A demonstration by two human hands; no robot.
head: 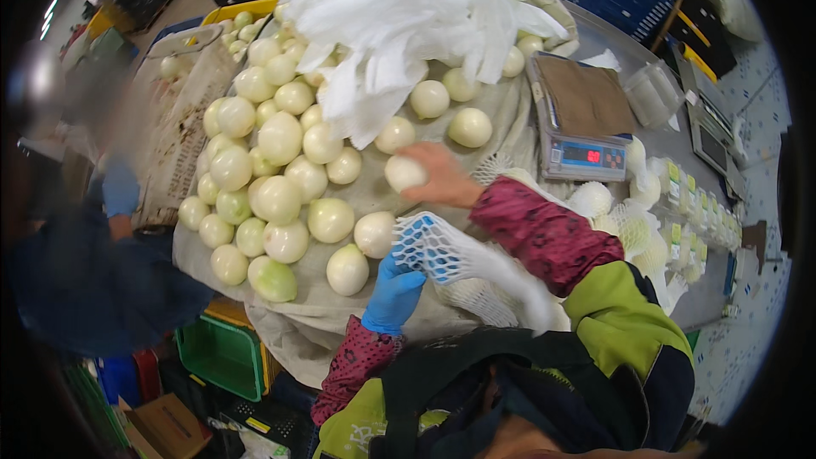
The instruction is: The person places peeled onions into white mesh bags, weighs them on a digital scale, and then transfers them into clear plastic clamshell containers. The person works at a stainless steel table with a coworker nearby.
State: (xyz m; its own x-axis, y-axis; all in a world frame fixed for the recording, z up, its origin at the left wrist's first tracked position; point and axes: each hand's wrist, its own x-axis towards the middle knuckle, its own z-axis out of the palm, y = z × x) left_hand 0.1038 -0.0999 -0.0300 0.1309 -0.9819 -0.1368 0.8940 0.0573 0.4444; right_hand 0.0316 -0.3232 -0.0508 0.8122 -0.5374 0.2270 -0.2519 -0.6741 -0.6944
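Note:
My left hand [393, 294], in a blue glove, has its fingers inside the open end of a white foam net sleeve [488, 262], whose tail hangs toward my body. Bare and slightly blurred, my right hand [442, 173] grips a peeled white onion [403, 174] just above the cloth [376, 194]. To the left lies a heap of peeled onions [278, 197], some tinged green. One onion [375, 234] sits right beside the gloved fingers. Netted onions [475, 299] lie partly hidden beneath the sleeve and my right arm.
A pile of white foam nets [408, 6] covers the far onions. At right stands a digital scale [583, 156] bearing brown cloth, with more netted onions [631, 229] and labelled packs [688, 194] beyond. Another person's sleeve [95, 280] and a stained crate [182, 121] are at left.

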